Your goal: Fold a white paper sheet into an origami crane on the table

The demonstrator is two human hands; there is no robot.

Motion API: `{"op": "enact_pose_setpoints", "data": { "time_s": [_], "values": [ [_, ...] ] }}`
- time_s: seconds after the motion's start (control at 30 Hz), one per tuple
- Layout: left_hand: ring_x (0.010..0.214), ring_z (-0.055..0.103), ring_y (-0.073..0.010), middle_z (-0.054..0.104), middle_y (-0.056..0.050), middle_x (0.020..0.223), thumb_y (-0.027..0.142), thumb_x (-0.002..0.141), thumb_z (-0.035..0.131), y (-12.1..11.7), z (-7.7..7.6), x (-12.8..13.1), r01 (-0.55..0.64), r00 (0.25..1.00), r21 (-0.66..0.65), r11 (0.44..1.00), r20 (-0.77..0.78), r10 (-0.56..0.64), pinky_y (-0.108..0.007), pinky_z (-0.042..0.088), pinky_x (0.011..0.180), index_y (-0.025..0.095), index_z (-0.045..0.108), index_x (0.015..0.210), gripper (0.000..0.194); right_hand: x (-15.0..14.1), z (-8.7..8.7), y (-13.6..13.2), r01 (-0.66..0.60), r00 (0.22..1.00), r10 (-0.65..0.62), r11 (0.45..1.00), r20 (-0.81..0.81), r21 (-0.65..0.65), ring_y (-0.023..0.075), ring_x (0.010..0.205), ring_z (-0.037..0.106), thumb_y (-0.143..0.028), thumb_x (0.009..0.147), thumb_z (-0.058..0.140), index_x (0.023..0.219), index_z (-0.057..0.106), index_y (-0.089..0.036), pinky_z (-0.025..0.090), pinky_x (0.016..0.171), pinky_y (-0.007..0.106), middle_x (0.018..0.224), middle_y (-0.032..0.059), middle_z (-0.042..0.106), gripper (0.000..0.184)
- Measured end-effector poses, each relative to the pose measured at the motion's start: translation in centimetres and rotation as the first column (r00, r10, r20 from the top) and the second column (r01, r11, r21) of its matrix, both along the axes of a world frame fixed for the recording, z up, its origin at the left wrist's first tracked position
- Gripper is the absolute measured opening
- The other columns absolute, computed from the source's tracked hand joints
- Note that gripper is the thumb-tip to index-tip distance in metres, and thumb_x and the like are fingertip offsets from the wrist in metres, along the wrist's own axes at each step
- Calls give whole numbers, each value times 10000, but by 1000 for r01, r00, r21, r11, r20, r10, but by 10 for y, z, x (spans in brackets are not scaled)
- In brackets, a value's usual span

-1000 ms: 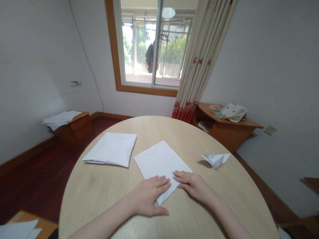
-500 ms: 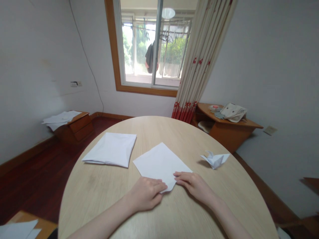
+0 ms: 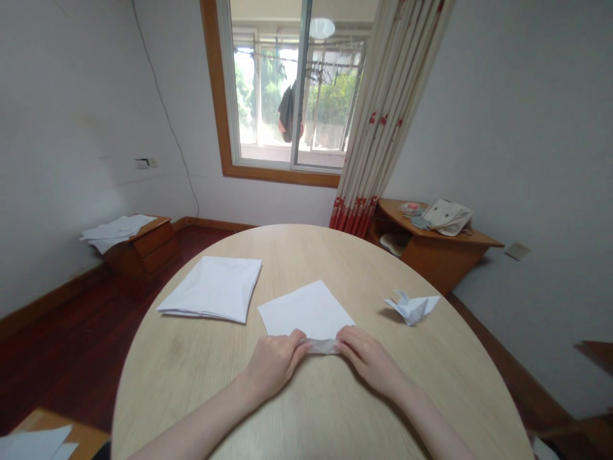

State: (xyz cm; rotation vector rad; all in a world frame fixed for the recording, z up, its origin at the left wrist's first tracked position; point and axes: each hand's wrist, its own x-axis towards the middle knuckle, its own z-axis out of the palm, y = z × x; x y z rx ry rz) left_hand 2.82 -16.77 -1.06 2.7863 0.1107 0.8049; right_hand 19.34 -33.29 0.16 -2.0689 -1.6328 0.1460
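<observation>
White paper sheet (image 3: 306, 313) on a round pale-wood table (image 3: 191, 383), seen from your head camera. The sheet lay flat directly ahead of your 2 hands, with its near edge gathered into a narrow fold (image 3: 322, 346) between them. Your left hand (image 3: 272, 365) and your right hand (image 3: 368, 358) were both closed in a loose pinch on the ends of that fold, fingers curled over the paper and wrists resting low near the table. Left of your left hand lay a folded stack of white paper (image 3: 211, 289), well apart from the sheet. Right of your right hand, and farther ahead, stood a white paper origami bird (image 3: 412, 309), also on the table. Beyond your left hand, loose white sheets (image 3: 117, 230) lay on a low wooden drawer unit (image 3: 148, 246). Beyond your right hand, a cloth bag (image 3: 447, 217) lay on a wooden corner shelf (image 3: 445, 255).
</observation>
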Motion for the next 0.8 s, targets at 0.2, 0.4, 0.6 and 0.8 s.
{"op": "enact_pose_setpoints", "data": {
  "time_s": [0.2,0.4,0.6,0.8],
  "values": [
    [543,682,-180,683,-28,645,415,1043,137,3,-2,1,-58,997,-36,998,49,59,-228,424,473,180,545,932,484,-4,-5,2,46,997,-45,999,61,-8,218,830,550,-311,984,360,831,485,-217,444,719,321,868,53,593,218],
    [641,692,-184,695,-20,737,349,1023,273,2,0,0,-107,994,-223,969,-22,105,-232,455,556,210,535,1027,297,-2,-6,2,105,994,-105,994,11,-7,225,849,561,-315,983,329,828,470,-223,447,744,337,884,61,596,229],
    [715,672,-204,678,-28,794,315,969,379,-3,11,-3,-53,998,-495,867,-62,25,-269,475,657,196,509,1119,232,-1,-7,3,156,987,-157,988,-21,-5,232,818,564,-335,984,287,770,443,-227,434,735,350,838,62,604,286],
    [1013,622,-222,662,-83,1103,263,925,433,0,21,-3,100,995,-535,839,71,-73,-320,477,851,190,583,1140,273,-2,-4,3,67,998,-67,997,-7,-29,216,818,543,-285,970,329,755,462,-210,415,793,367,819,54,598,264]
  ]
}}
